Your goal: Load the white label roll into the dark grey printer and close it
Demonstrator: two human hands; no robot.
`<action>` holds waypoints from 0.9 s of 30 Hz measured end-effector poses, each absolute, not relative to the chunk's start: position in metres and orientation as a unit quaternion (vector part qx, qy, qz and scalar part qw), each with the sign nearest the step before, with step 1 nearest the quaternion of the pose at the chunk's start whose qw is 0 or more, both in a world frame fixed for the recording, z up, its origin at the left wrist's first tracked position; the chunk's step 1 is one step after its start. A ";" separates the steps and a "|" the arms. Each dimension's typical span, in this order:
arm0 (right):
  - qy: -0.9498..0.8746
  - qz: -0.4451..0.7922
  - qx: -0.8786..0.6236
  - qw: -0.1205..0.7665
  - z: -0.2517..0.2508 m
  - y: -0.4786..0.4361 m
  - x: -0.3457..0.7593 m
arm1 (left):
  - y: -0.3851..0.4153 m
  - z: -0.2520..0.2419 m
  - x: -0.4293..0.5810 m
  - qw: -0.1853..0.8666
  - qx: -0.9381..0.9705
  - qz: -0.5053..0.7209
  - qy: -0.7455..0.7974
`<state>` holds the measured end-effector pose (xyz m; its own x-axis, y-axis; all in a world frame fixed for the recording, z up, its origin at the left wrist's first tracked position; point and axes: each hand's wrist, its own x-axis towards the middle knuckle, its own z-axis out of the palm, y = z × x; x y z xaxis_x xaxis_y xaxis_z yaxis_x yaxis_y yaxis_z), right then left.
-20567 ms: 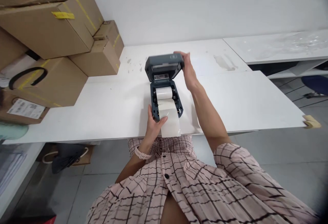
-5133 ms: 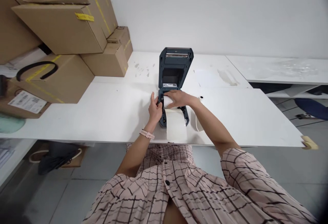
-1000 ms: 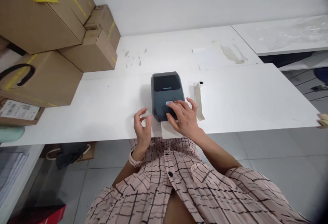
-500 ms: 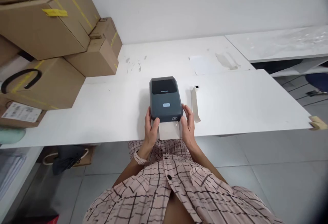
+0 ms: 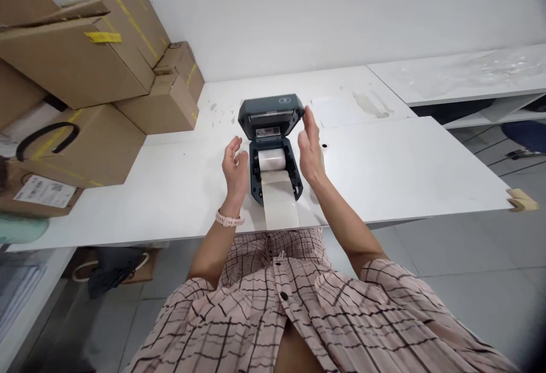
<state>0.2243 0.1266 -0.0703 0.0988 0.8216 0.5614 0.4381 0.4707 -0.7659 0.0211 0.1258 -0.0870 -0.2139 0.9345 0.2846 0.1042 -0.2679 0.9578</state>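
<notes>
A dark grey label printer (image 5: pixel 257 186) sits on the white table (image 5: pixel 405 168) with its lid (image 5: pixel 270 111) raised. Inside lies a white label roll (image 5: pixel 272 159), and its paper strip (image 5: pixel 280 207) runs out over the table's front edge. My left hand (image 5: pixel 235 168) hovers beside the printer's left side, fingers apart and holding nothing. My right hand (image 5: pixel 309 146) is at the printer's right side, fingers stretched up with the tips near the lid's right corner, holding nothing.
Stacked cardboard boxes (image 5: pixel 81 71) fill the table's left end. A small black dot (image 5: pixel 325 146) shows just right of my right hand. A second white tabletop (image 5: pixel 460 74) stands at the back right. A bag (image 5: pixel 108 265) lies on the floor under the table.
Half a second ago the printer's lid was down and both hands gripped its front sides. The lid now stands open, showing the roll, and both hands have lifted off.
</notes>
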 end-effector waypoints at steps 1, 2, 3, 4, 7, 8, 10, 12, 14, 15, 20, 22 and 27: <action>-0.659 0.138 -0.501 0.545 -0.065 0.142 0.223 | 0.135 -0.091 0.021 0.360 0.510 0.579 0.526; -0.666 0.108 -0.514 0.530 -0.060 0.158 0.222 | 0.141 -0.097 0.021 0.380 0.498 0.548 0.553; -0.672 0.084 -0.523 0.517 -0.057 0.174 0.222 | 0.145 -0.104 0.022 0.402 0.491 0.518 0.574; -0.680 0.066 -0.530 0.503 -0.055 0.190 0.222 | 0.146 -0.110 0.023 0.422 0.490 0.489 0.585; -0.701 0.052 -0.528 0.476 -0.049 0.232 0.226 | 0.144 -0.125 0.026 0.452 0.509 0.448 0.580; -0.703 0.057 -0.522 0.479 -0.047 0.242 0.228 | 0.142 -0.127 0.028 0.451 0.514 0.448 0.576; -0.704 0.064 -0.510 0.491 -0.041 0.250 0.229 | 0.139 -0.127 0.030 0.444 0.515 0.455 0.575; -0.704 0.044 -0.503 0.500 -0.034 0.240 0.227 | 0.138 -0.126 0.031 0.440 0.513 0.455 0.579; -0.711 0.008 -0.493 0.502 -0.029 0.216 0.223 | 0.138 -0.126 0.032 0.439 0.513 0.456 0.579; -0.722 -0.005 -0.482 0.496 -0.028 0.203 0.221 | 0.139 -0.126 0.032 0.437 0.514 0.459 0.578; -0.878 0.108 -0.392 0.253 -0.045 0.166 0.214 | 0.143 -0.133 0.032 0.413 0.528 0.470 0.574; -0.898 0.148 -0.393 0.129 -0.057 0.173 0.212 | 0.145 -0.137 0.032 0.411 0.534 0.468 0.572; -0.883 0.141 -0.447 0.015 -0.073 0.199 0.195 | 0.148 -0.141 0.032 0.403 0.535 0.464 0.579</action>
<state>0.1948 0.1988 -0.0728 -0.5997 0.7941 -0.0987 0.7855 0.5606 -0.2623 0.0319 0.1479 -0.1410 -0.1024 0.9943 0.0289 0.2453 -0.0029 0.9694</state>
